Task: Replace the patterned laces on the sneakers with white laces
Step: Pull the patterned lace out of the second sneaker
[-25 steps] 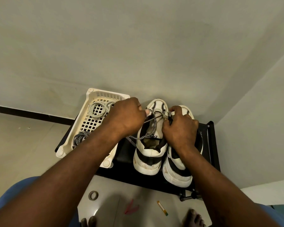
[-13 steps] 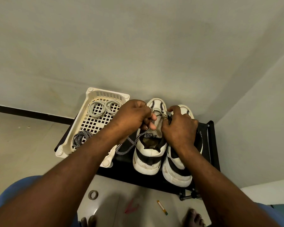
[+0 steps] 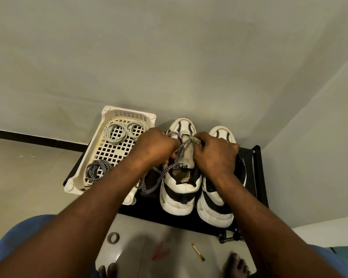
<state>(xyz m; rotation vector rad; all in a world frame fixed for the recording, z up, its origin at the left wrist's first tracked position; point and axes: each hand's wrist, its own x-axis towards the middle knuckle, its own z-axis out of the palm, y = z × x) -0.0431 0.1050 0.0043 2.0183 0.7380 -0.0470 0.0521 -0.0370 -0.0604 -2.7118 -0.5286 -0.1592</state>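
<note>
Head cam: left sneaker (image 3: 179, 197) and right sneaker (image 3: 215, 209) sit side by side on the black rack (image 3: 257, 177), toes at its far edge. Left hand (image 3: 157, 147) grips the patterned lace (image 3: 169, 167) over the left sneaker's tongue. Right hand (image 3: 215, 155) pinches its tip, I think. White laces (image 3: 117, 133) lie coiled at the basket's (image 3: 82, 167) far end.
</note>
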